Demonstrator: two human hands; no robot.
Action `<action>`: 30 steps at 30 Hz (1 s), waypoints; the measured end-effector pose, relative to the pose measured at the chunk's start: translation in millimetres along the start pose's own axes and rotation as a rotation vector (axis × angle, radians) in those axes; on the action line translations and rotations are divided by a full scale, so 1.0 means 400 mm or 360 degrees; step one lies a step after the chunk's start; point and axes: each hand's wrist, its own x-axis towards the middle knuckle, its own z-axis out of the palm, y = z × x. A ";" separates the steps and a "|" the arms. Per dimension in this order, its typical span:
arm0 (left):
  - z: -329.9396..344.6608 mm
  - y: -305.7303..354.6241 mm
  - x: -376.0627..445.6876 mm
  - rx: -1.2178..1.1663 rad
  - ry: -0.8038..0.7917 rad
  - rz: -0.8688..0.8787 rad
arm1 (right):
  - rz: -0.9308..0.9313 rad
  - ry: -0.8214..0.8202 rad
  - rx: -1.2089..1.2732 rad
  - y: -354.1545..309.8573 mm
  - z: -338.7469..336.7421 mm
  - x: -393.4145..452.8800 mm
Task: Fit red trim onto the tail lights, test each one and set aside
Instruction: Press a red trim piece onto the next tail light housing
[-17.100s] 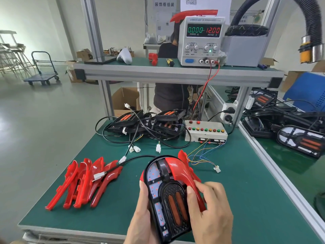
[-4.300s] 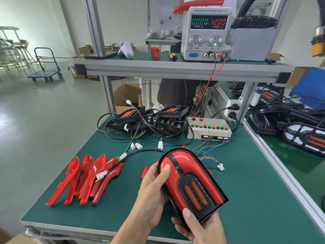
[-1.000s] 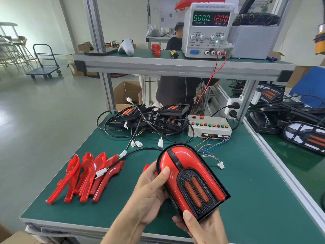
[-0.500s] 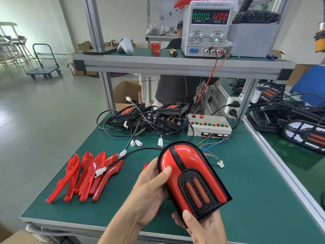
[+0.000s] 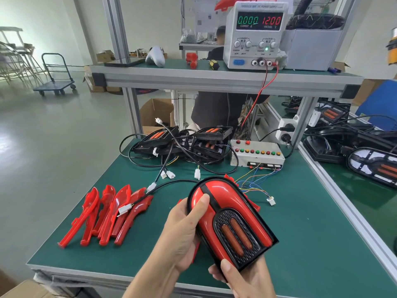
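From the head view, the only one I have, I see one tail light (image 5: 231, 218) held up over the near part of the counter (image 5: 300, 244) with red trim seated on both sides of its black centre strip, so I judge the fitting done on this unit. My left hand (image 5: 182, 231) grips its left edge, thumb lying on the red cover, and my right hand (image 5: 242, 278) cups the lower end with the thumb curled onto the black frame. Its cable runs off left to a white plug (image 5: 123, 209) lying on the loose trim, joined to nothing, and the power supply (image 5: 256, 35) on the shelf reads zero current, so I judge the test and the setting aside not yet done. To the left lies a fan of loose red trim pieces (image 5: 105, 214), five as far as I can count, with more red edges showing behind the held light. At the back sits a heap of untrimmed black lights (image 5: 182, 140), three or four; the cables hide the exact number. One button-studded test box (image 5: 256, 154) stands beside them.
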 end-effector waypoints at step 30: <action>0.004 -0.008 0.004 -0.0003 0.0153 -0.0132 | 0.0129 0.0094 -0.0057 -0.018 -0.007 -0.002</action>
